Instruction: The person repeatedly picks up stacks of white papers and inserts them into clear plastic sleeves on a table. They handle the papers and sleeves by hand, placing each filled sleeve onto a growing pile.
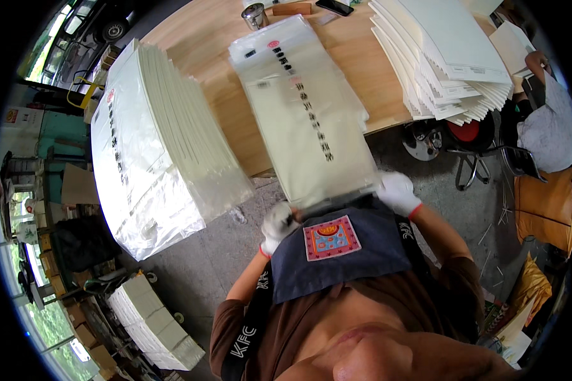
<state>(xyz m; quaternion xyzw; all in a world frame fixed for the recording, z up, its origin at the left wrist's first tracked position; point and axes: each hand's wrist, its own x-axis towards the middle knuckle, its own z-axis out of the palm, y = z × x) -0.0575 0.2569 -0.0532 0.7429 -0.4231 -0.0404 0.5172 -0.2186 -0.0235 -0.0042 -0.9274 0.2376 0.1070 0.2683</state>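
Observation:
A clear plastic bag (318,143) with dark printing down its front lies in front of me, a pale flat board or stack of sheets inside it. It rests on flat bags of the same kind, and its near end hangs past the table edge toward my apron. My left hand (278,227), in a white glove with dark smudges, is closed at the bag's near left corner, a little blurred. At the near right corner my right hand (398,193), also white-gloved, grips the bag's edge, its fingertips partly hidden.
Left stands a tall stack of filled plastic bags (171,120); right, a fanned stack of white boards (438,51). A metal cup (255,16), a wooden block (292,9) and a phone (334,7) lie on the wooden table (216,95). Another person (548,130) sits at far right.

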